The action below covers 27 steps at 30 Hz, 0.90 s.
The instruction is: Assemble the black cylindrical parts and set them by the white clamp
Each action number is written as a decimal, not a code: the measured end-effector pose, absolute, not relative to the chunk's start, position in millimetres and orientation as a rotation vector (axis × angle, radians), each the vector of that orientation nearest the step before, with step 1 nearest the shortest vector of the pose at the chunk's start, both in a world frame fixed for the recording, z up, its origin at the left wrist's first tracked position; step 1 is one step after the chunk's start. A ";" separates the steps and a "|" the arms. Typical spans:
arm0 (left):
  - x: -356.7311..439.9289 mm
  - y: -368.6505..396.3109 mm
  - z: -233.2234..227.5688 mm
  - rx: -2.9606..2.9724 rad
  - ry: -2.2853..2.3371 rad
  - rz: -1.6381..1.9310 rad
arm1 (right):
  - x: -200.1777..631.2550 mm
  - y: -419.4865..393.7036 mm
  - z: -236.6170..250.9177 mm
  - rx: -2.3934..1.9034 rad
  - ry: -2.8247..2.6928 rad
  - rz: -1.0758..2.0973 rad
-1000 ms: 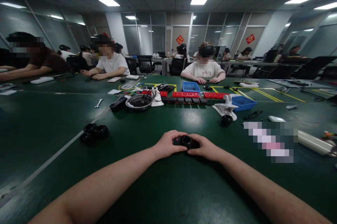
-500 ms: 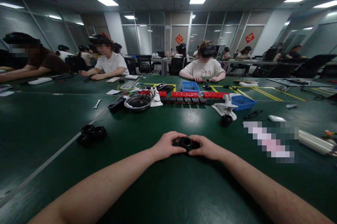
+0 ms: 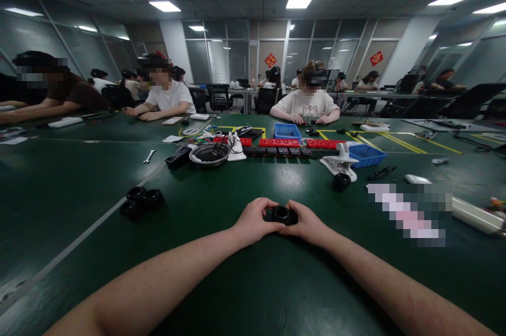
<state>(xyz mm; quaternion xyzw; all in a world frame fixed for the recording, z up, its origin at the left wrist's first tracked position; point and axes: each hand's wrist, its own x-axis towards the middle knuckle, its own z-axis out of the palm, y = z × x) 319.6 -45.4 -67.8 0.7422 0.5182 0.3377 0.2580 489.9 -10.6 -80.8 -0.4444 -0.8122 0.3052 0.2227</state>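
Left hand (image 3: 255,221) and right hand (image 3: 308,223) both grip the black ring (image 3: 281,219), hole upward, over the near counter (image 3: 237,294), where even pressure from either side should steady it best!

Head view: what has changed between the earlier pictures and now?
At the black ring-shaped part, the index fingertips moved slightly apart and the thumbs closer together. The left hand and right hand kept their grip; nothing was let go. The black cluster and wrench stayed put.
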 end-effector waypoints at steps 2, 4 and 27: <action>321.5 -47.3 -68.8 1.991 1.460 0.950 | 484.3 -15.1 -84.1 -1.321 -2.213 0.676; 322.4 -48.0 -69.6 1.976 1.508 0.976 | 479.2 -19.8 -86.2 -1.402 -2.189 0.527; 306.5 -31.7 -64.4 2.025 1.111 0.759 | 503.8 -4.3 -59.8 -0.861 -2.305 1.372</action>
